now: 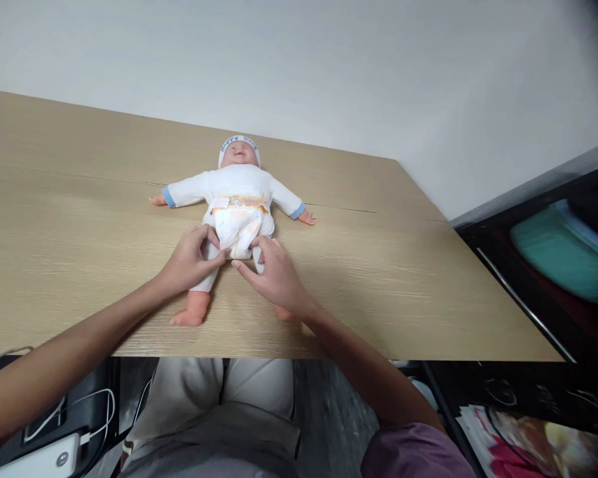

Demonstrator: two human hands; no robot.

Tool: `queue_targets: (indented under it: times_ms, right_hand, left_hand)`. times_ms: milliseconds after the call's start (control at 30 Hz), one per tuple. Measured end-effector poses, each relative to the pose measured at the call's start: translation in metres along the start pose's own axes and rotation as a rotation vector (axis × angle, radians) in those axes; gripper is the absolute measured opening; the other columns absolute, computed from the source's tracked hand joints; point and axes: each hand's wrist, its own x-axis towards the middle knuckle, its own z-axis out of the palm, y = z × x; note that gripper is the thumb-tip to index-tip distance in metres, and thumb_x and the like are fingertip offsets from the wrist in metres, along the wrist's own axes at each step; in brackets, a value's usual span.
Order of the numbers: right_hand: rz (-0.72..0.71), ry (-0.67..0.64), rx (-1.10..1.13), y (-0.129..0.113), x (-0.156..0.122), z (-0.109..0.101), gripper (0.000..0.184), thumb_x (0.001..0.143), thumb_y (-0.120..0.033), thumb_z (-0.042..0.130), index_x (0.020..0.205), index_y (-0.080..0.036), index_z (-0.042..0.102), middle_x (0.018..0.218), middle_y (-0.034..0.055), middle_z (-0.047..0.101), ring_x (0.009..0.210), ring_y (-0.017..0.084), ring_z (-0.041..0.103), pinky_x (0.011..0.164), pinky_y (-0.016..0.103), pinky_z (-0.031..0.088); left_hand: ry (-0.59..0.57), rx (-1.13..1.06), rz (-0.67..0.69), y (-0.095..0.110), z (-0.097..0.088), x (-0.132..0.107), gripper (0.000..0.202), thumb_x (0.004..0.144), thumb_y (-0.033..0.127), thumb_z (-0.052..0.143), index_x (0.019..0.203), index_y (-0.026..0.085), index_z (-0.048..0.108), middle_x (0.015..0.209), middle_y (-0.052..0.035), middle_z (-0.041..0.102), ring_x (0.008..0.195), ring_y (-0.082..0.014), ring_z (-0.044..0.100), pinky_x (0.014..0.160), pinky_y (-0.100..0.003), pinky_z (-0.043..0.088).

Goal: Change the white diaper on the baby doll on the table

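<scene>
- Showing along the bottom edge light trousers (184,398) and, to the right, a purple sleeve (418,455).
- Showing at lower left a white device (42,458) with a pale cable (110,398) plugged in, and at lower right some blurred, colourful items (523,441), all below the tabletop (379,305).
- Showing just below centre a bare foot (192,311) of a doll (239,178), with the other foot mostly hidden by the right wrist.
- Placed over the doll's legs with the left hand (192,260), with thumb and forefinger near each other at the lower edge of a white diaper (239,229); cannot tell of any pinch on the fabric.
- Matched opposite by the right hand (282,275), with thumb and forefinger spread apart at the same edge.
- Laid face up on the tabletop at the frame's centre, with arms stretched sideways, the diaper around its hips and a lettered cap (239,140) on its head.
- Backed across the top of the frame by a pale wall (259,60).
</scene>
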Motion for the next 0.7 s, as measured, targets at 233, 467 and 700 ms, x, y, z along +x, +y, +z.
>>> queue_targets:
  times_ms: [233,467,700]
  right_hand:
    - [0.05,0.028,-0.001,-0.0013,0.0013,0.0022,0.026,0.099,-0.04,0.08,0.115,-0.025,0.066,0.104,0.0059,0.073,0.098,0.028,0.067,0.088,0.04,0.053]
    - [0.048,0.025,0.013,-0.0038,0.002,0.0016,0.025,0.099,-0.039,0.081,0.113,-0.024,0.066,0.106,0.006,0.074,0.096,0.027,0.066,0.088,0.04,0.053]
    - [0.029,0.045,0.01,-0.0022,0.0014,0.0032,0.026,0.101,-0.041,0.08,0.114,-0.025,0.065,0.106,0.0061,0.073,0.097,0.028,0.066,0.088,0.04,0.053]
  left_hand:
    - [0.111,-0.201,-0.12,-0.0082,0.0072,0.0014,0.053,0.083,0.048,0.093,0.112,0.025,0.056,0.11,-0.0038,0.073,0.1,-0.0243,0.071,0.087,-0.038,0.053]
    - [0.027,-0.066,-0.151,0.0005,0.0,0.0009,0.036,0.088,0.053,0.088,0.104,0.023,0.078,0.103,-0.0056,0.08,0.096,-0.0289,0.071,0.091,-0.043,0.053]
    - [0.029,-0.005,-0.055,0.0004,0.0019,-0.0038,0.033,0.099,0.057,0.081,0.102,0.024,0.076,0.108,-0.0048,0.077,0.108,-0.0301,0.063,0.099,-0.045,0.049]
